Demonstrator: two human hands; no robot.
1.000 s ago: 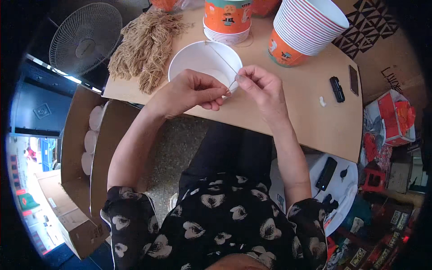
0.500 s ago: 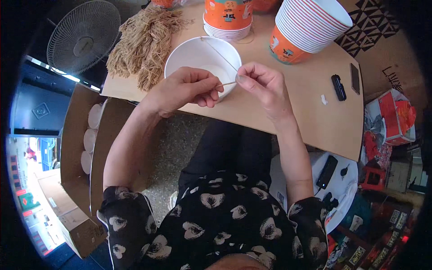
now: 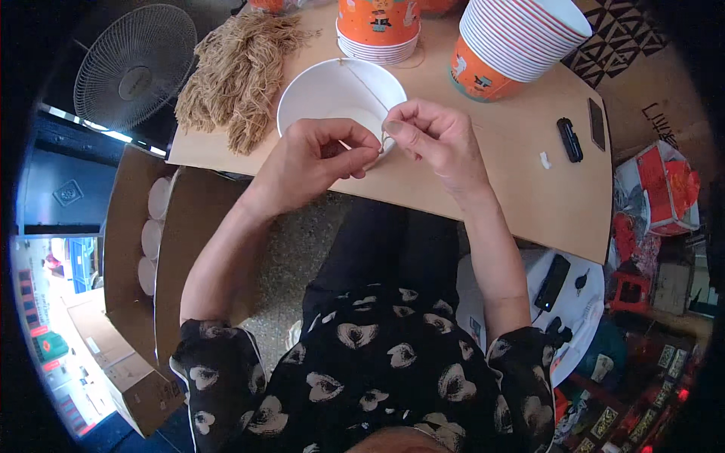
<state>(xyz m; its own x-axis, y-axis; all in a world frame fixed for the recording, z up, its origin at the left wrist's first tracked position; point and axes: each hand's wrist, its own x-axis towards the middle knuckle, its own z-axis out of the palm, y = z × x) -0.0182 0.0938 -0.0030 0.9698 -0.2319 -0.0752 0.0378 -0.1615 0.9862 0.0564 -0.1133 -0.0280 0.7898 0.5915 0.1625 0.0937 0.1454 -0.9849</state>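
Observation:
A white paper bucket (image 3: 311, 92) stands at the table's near edge with its open mouth toward me. A thin tan string (image 3: 368, 88) stretches from the bucket's far rim across its mouth to my fingers. Between my fingertips the string bends into a small loop. My left hand (image 3: 313, 164) pinches the string with thumb and forefinger at the bucket's near side. Close beside it, my right hand (image 3: 439, 141) pinches the string too, thumb against fingers. The exact crossing of the strands is partly hidden by the fingertips.
A heap of tan strings (image 3: 238, 79) lies left on the table (image 3: 521, 192). Stacked orange-and-white buckets (image 3: 517, 45) stand at the back, with another stack (image 3: 377, 34) beside them. A black case (image 3: 569, 140) and phone (image 3: 596, 124) lie right. A fan (image 3: 136, 75) stands far left.
My hands have come closer together. The straight piece of string between them has become a small loop, and my right hand has shifted slightly left.

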